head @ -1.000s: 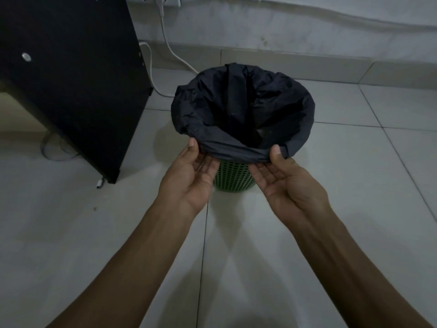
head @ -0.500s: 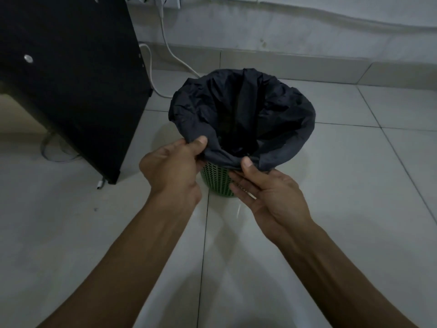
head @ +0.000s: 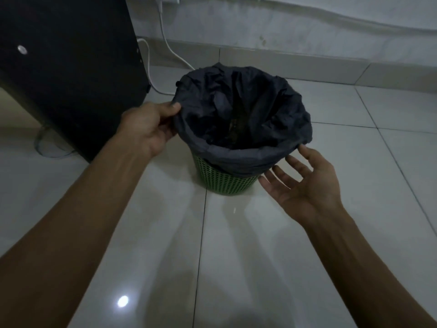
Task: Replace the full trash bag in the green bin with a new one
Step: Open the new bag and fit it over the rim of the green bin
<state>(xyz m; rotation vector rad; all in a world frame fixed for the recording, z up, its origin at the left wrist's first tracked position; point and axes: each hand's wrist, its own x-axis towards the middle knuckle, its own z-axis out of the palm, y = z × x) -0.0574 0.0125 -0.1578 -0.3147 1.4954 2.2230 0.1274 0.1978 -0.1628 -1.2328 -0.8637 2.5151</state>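
The bin (head: 224, 183) stands on the floor (head: 260, 256), near the wall (head: 283, 24) behind it. The bag (head: 241, 114) sits in the bin, its edge folded over the rim. Left hand (head: 146, 129) is at the bag's left edge, right hand (head: 305, 183) at its right front edge. A cabinet (head: 71, 74) stands left of the bin, with a cable (head: 170, 48) running down the wall between them.

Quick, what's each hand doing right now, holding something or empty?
Left hand: pinches the edge of the black trash bag on the green bin.
Right hand: open, palm up, fingers spread beside the bag's edge, holding nothing.
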